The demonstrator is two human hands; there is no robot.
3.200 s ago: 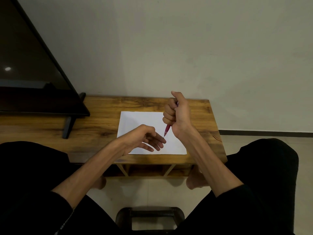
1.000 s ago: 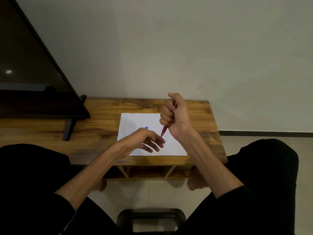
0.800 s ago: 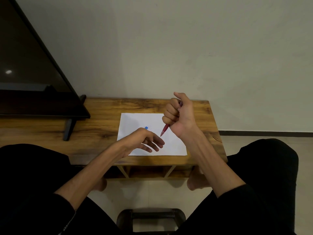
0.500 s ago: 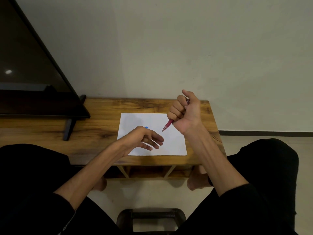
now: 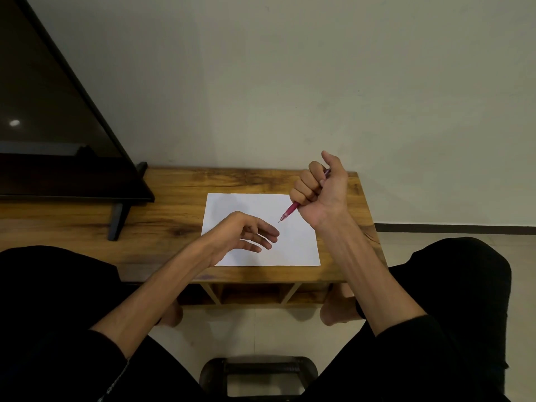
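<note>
A white sheet of paper (image 5: 295, 248) lies flat on a low wooden table (image 5: 174, 198). My right hand (image 5: 322, 192) grips a red pen (image 5: 290, 211) in a fist, thumb up, above the sheet's far right corner. The pen's tip points down and left, clear of the paper. My left hand (image 5: 246, 233) hovers over the middle of the sheet, palm down, its fingers loosely stretched toward the pen tip. Nothing shows between its fingers. Part of the sheet is hidden under this hand.
A dark television (image 5: 43, 126) stands on the table's left part, one foot (image 5: 116, 221) near the paper's left side. The wall rises right behind the table. My knees flank the table's front; a dark stool (image 5: 258, 372) sits on the floor between them.
My right hand has lifted the pen up and to the right, away from my left hand. A small blue bit seen by my left hand earlier is out of sight now.
</note>
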